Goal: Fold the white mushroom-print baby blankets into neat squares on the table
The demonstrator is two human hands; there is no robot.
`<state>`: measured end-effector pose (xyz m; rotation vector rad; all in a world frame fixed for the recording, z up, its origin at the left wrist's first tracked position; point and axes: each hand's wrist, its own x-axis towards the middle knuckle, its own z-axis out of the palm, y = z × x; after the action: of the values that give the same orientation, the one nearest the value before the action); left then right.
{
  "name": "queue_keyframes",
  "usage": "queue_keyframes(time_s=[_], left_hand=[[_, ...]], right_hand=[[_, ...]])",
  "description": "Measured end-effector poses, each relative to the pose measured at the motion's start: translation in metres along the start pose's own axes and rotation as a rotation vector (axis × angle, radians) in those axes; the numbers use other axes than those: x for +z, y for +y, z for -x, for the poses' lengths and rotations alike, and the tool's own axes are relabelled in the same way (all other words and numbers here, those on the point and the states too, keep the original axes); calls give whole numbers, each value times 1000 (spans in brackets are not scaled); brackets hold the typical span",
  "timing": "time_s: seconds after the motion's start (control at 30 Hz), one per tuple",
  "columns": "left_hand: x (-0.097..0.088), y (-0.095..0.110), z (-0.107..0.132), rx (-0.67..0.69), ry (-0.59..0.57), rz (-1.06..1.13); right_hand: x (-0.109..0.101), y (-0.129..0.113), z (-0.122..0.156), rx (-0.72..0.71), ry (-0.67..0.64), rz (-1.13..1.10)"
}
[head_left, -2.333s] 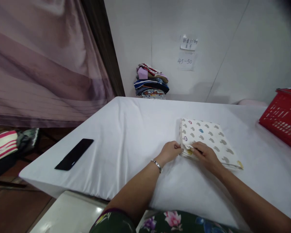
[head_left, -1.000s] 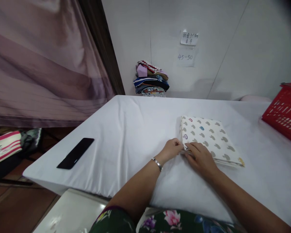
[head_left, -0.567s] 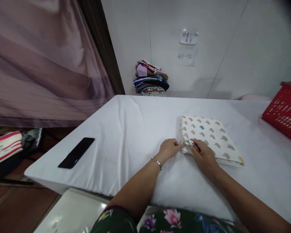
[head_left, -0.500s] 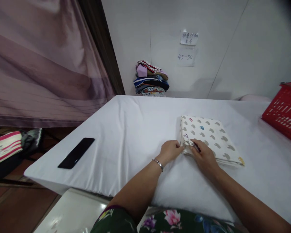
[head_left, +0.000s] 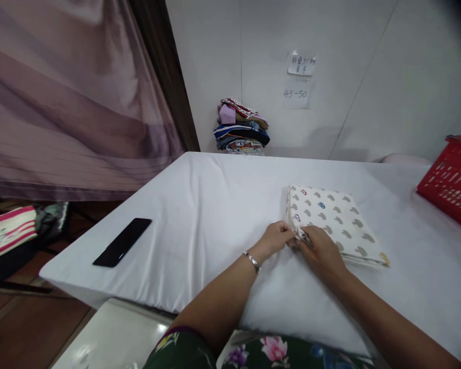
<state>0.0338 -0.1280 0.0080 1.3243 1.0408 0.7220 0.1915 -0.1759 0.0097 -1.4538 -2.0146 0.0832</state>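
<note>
Pinching a bunched corner [head_left: 299, 233] between them, your left hand [head_left: 273, 238] and right hand [head_left: 323, 250] hold the patterned cloth [head_left: 333, 214], which lies just beyond them on the bench [head_left: 230, 205]; the folding looks mostly done, with only that corner seemingly left to flatten.

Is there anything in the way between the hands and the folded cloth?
No, nothing visible. The left hand and right hand both touch the cloth at its bunched near left corner. The phone lies left and the basket right, neither between.
</note>
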Motion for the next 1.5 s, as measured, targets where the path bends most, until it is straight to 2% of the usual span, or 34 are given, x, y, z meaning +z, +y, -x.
queue_keyframes(time_s=[0.03, 0.1, 0.17, 0.23, 0.33, 0.5, 0.57, 0.7, 0.8, 0.9, 1.03, 1.17, 1.3, 1.4, 1.5], left_hand=[[-2, 1, 1, 10, -8, -3], [-6, 3, 2, 36, 62, -107], [-8, 4, 4, 65, 187, -313], [-8, 4, 6, 77, 250, -531], [-1, 3, 10, 118, 240, -725], [12, 3, 13, 261, 228, -815], [15, 3, 14, 233, 218, -834], [19, 1, 13, 176, 237, -895], [19, 0, 12, 173, 241, -885], [16, 0, 10, 161, 242, -785], [10, 1, 6, 110, 264, -466], [7, 0, 2, 12, 209, -159], [7, -4, 3, 60, 224, -250], [8, -7, 3, 96, 261, -355], [9, -9, 2, 89, 255, -406]], right_hand=[[-1, 1, -1, 44, 1, -46], [-3, 3, -3, 153, 25, -148], [-5, 5, -5, 238, 56, -214], [-6, 6, -5, 264, 60, -238], [-6, 8, -3, 251, 59, -263], [-3, 13, -4, 320, 107, -396], [-3, 15, -5, 326, 106, -412], [-4, 11, -5, 245, 59, -266], [-4, 8, -5, 129, 64, -180], [-3, 7, -3, 26, 87, -115], [1, 8, -1, -60, -5, 25], [2, 6, 0, -153, -36, 129], [-3, -2, 1, -242, -125, 147], [-14, -4, 3, -264, -183, 64], [-30, 10, 3, -208, -128, -22]])
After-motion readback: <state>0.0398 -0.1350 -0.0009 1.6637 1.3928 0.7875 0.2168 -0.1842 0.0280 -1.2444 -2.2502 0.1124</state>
